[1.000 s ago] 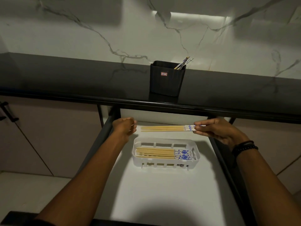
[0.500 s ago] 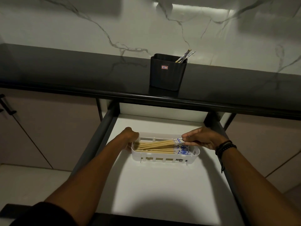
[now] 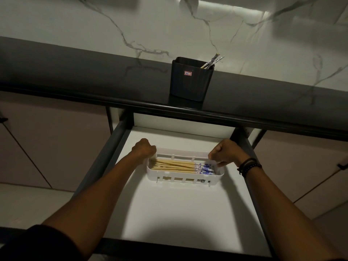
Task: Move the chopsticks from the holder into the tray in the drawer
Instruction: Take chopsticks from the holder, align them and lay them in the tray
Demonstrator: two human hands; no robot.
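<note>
Inside drawer (image 3: 169,213): tray (image 3: 185,178) with chopsticks (image 3: 180,165) lying flat. More stand in holder (image 3: 190,80). Our left hand (image 3: 144,148) and right hand (image 3: 225,151) curl at tray ends; hold unclear. Light, stiff, slippery sticks, we judge: pinch near patterned ends.

you are standing at a home kitchen counter. evidence: a dark polished countertop (image 3: 75,72) with a rounded front edge, backed by a white marble-look wall (image 3: 94,21) with grey veining. cabinet doors (image 3: 47,144) in a muted tone sit below on both sides, with dark handles at the far left and far right. a drawer (image 3: 180,213) with a white floor and dark side rails is pulled out beneath the counter. a black utensil holder (image 3: 190,81) stands at the countertop's front edge; a white slotted tray (image 3: 184,178) of chopsticks (image 3: 178,165) lies near the drawer's back edge.
</note>
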